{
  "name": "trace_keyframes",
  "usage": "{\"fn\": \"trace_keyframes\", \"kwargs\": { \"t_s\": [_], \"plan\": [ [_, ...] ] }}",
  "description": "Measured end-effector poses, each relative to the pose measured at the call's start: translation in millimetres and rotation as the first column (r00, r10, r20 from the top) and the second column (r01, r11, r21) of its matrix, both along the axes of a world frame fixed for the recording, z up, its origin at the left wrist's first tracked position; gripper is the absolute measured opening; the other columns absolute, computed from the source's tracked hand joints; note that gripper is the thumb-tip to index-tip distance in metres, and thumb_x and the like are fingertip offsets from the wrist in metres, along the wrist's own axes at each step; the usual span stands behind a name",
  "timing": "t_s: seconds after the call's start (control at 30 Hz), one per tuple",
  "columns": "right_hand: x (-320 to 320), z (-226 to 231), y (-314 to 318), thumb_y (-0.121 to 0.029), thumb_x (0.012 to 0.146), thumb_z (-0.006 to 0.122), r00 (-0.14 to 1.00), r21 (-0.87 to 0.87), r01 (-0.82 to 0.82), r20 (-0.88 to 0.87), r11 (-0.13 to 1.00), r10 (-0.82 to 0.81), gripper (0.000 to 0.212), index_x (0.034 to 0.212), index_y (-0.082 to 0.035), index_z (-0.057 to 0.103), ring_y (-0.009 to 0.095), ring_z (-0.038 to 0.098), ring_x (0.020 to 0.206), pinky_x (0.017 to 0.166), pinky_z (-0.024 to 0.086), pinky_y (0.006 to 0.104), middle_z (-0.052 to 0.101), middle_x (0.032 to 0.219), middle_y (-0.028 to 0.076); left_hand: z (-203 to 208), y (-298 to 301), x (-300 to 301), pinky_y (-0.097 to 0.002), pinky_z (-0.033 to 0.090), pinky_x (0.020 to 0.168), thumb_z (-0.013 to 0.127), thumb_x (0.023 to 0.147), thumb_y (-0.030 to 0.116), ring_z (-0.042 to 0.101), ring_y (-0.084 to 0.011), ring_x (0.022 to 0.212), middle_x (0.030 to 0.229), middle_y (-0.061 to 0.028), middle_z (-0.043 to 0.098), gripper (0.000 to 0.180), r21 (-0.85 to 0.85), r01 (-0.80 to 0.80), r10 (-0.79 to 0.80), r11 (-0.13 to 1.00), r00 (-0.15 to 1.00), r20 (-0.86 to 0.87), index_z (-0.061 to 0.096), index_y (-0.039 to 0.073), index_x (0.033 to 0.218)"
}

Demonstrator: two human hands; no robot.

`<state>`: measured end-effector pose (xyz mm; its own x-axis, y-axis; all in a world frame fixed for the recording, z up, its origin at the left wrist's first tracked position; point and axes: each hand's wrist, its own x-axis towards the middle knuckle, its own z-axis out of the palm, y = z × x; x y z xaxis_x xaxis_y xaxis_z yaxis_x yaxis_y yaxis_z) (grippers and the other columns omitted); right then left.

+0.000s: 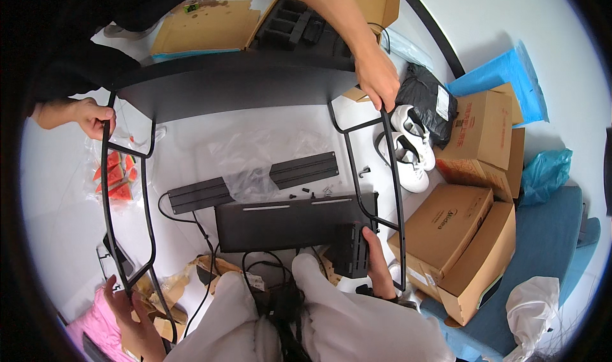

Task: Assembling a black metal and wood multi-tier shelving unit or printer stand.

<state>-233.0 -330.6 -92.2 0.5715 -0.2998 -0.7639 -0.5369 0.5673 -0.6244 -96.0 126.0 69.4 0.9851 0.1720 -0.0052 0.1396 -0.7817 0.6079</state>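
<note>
A black metal frame with bent tube legs (393, 164) and a dark board (242, 88) across its far side spans the view. My left hand (134, 320) grips a leg's tube at the lower left, thumb and fingers on either side. In my right hand (377, 260) is a black slotted box-shaped part (350, 250), held by its right side inside the right leg. It overlaps the right end of a flat black panel (280, 225) on the floor. Another person's hands, one at the left (94, 116) and one at the right (377, 75), hold the frame's far ends.
Beyond the panel lie a long black rail (306, 169), clear plastic wrap (252, 180) and several small screws (327, 191). White shoes (411, 151) and cardboard boxes (440, 228) stand right. Watermelon pieces (115, 177) lie left. Black cables (207, 234) run near my legs.
</note>
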Motion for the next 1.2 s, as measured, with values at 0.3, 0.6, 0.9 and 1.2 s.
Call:
{"fn": "trace_keyframes", "kwargs": {
  "t_s": [0.3,0.6,0.9,1.2],
  "plan": [
    [-32,-22,47,-0.042,0.093,0.060,0.936,-0.124,0.259,0.275,0.958,-0.218,0.082,0.155,-0.008,0.017,0.025,0.042,0.131,0.107,0.037,0.0360,0.038,0.147,0.013,-8,-9,-7,-0.0284,0.038,0.063,0.059,0.091,0.003,0.043,-0.0141,0.069,0.081,-0.0041,0.045,0.051,0.052,0.034,-0.029,0.998,0.995,-0.094,0.041,0.008,0.139],
    [-50,-3,39,-0.055,0.091,0.053,0.776,-0.170,0.289,0.618,0.942,-0.127,0.086,0.157,-0.022,0.010,0.023,0.062,0.103,0.089,0.052,0.0359,0.061,0.118,0.013,25,34,-62,-0.0245,0.047,0.073,0.059,0.093,0.002,0.054,-0.0117,0.080,0.087,-0.0038,0.054,0.046,-0.122,0.223,-0.251,0.967,0.914,-0.320,0.041,0.002,0.136],
    [-52,70,26,-0.057,0.094,0.041,0.586,-0.192,0.477,0.797,0.858,-0.147,0.061,0.131,-0.008,0.045,0.022,0.061,0.099,0.084,0.051,0.0342,0.061,0.111,0.012,115,71,-147,-0.0353,0.038,0.103,0.051,0.098,0.016,0.055,-0.0238,0.116,0.119,-0.0169,0.060,0.045,-0.052,-0.015,0.030,0.999,0.953,0.301,0.042,-0.003,0.138],
    [-15,244,89,-0.046,0.097,0.051,0.455,-0.082,0.373,0.884,0.924,-0.105,0.041,0.116,-0.009,0.051,0.016,0.058,0.094,0.074,0.050,0.0277,0.058,0.111,0.006,54,27,-166,-0.0387,0.035,0.106,0.052,0.098,0.017,0.052,-0.0280,0.123,0.126,-0.0204,0.056,0.050,-0.437,0.198,0.022,0.878,0.893,0.449,0.037,-0.003,0.141]
  ]
}}
